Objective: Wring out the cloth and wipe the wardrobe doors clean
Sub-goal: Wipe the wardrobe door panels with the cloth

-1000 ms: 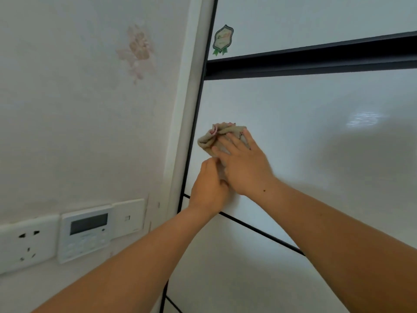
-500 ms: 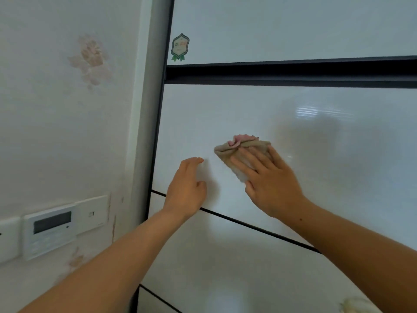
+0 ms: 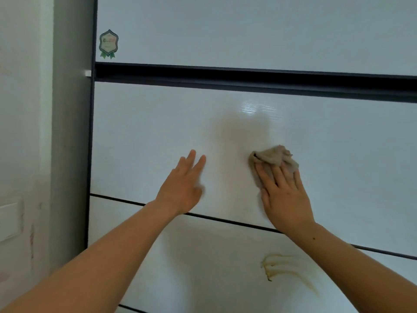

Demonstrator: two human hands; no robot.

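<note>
A glossy white wardrobe door (image 3: 144,136) fills the view, split by thin black lines and a wide black band. My right hand (image 3: 284,195) presses a crumpled beige cloth (image 3: 274,158) flat against the middle panel, fingers spread over it. My left hand (image 3: 184,188) rests open on the same panel to the left of the cloth, fingers pointing up, holding nothing.
A green badge sticker (image 3: 108,44) sits at the upper panel's left corner. A yellowish painted mark (image 3: 284,269) shows on the lower panel. The grey door frame (image 3: 70,132) and a white wall with a switch plate (image 3: 9,219) lie to the left.
My right hand has slid the cloth to the right across the panel. My left hand has let go of the cloth, separated from the right hand and opened flat on the door.
</note>
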